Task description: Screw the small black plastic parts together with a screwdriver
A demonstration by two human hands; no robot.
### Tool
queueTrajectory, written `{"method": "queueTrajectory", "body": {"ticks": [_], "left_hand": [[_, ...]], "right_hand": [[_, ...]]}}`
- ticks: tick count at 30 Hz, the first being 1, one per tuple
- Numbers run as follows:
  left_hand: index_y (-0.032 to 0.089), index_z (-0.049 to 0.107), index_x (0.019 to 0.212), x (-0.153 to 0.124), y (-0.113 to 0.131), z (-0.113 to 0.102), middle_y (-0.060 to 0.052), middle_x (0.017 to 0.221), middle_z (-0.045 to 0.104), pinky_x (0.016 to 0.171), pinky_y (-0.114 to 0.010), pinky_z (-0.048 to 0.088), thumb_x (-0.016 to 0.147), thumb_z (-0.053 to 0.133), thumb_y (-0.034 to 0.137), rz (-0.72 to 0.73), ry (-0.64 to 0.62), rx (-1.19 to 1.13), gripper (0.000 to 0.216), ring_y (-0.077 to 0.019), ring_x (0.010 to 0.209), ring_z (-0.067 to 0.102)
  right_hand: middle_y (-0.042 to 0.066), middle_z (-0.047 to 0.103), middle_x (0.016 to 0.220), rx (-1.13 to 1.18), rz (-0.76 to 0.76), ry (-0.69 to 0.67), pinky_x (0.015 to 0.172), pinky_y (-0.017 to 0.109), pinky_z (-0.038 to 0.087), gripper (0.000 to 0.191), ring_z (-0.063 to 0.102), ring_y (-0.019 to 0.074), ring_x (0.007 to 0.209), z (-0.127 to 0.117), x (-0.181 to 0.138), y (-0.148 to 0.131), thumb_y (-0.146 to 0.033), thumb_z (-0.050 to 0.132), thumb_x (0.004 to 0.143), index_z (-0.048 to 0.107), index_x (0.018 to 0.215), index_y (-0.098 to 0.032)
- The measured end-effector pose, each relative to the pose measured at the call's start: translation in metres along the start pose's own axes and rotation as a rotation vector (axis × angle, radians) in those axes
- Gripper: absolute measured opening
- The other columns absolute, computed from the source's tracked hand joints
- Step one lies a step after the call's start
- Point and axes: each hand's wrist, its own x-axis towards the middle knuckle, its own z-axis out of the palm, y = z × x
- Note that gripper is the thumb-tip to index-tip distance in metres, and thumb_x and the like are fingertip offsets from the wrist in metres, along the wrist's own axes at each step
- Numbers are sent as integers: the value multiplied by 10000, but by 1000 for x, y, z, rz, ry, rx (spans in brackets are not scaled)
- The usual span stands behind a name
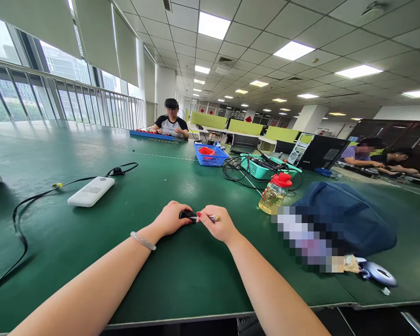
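Observation:
My left hand rests on the green table with its fingers closed round a small black object. My right hand is closed in a pinch on a thin metal tool, whose tip points left into the black object. Both hands touch in the middle of the table, close to me. A pale bangle sits on my left wrist.
A white power bank with a black cable lies to the left. A bottle with a red cap, a dark blue bag, blue and teal baskets lie right. People sit at the far end and right.

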Motion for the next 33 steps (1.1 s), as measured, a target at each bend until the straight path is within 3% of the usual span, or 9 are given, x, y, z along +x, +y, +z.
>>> {"method": "queueTrajectory", "body": {"ticks": [5, 11, 15, 22, 27, 33], "left_hand": [[252, 693, 1101, 0, -1, 2, -44, 1085, 718, 1005, -405, 440, 784, 614, 322, 11, 7, 4, 335, -279, 1124, 545], [262, 695, 1106, 2, -1, 4, -41, 1074, 716, 1012, -413, 442, 756, 588, 240, -15, 15, -8, 367, -279, 1156, 531], [265, 694, 1110, 1, -1, 4, -47, 1073, 717, 1012, -419, 451, 754, 604, 261, -25, 14, -13, 367, -281, 1149, 542], [259, 671, 1170, -2, 2, 4, -59, 1098, 704, 1010, -386, 454, 786, 564, 229, -60, 18, 5, 400, -262, 1169, 544], [236, 636, 1225, -2, 3, 2, -72, 1149, 693, 1030, -396, 432, 799, 578, 227, -37, -10, 13, 429, -268, 1169, 535], [269, 620, 1221, 0, 1, 3, -54, 1154, 681, 1030, -407, 426, 800, 635, 307, -49, -12, -2, 423, -264, 1145, 545]], "right_hand": [[8, 556, 580, -210, -195, -91, 547, 267, 309, 391, 481, 130, 541, 10, 1, -13, -384, 502, 932, 633, 609, -206], [49, 640, 610, -562, -435, -316, 583, 306, 367, 290, 578, 190, 599, 49, -1, -23, -424, 662, 824, 683, 654, -190], [57, 667, 644, -649, -458, -365, 608, 322, 400, 294, 601, 197, 606, 62, -2, -22, -426, 622, 855, 719, 724, -180], [8, 612, 611, -442, -273, -239, 550, 266, 344, 259, 522, 139, 565, 47, 0, -22, -378, 659, 806, 631, 618, -202], [-12, 538, 582, -110, -57, -94, 540, 250, 307, 321, 450, 118, 545, 29, 4, -13, -313, 514, 875, 553, 577, -200], [-33, 418, 491, 326, 293, 86, 485, 248, 303, 452, 391, 119, 483, 16, 6, 10, -525, 486, 876, 559, 566, -203]]}}
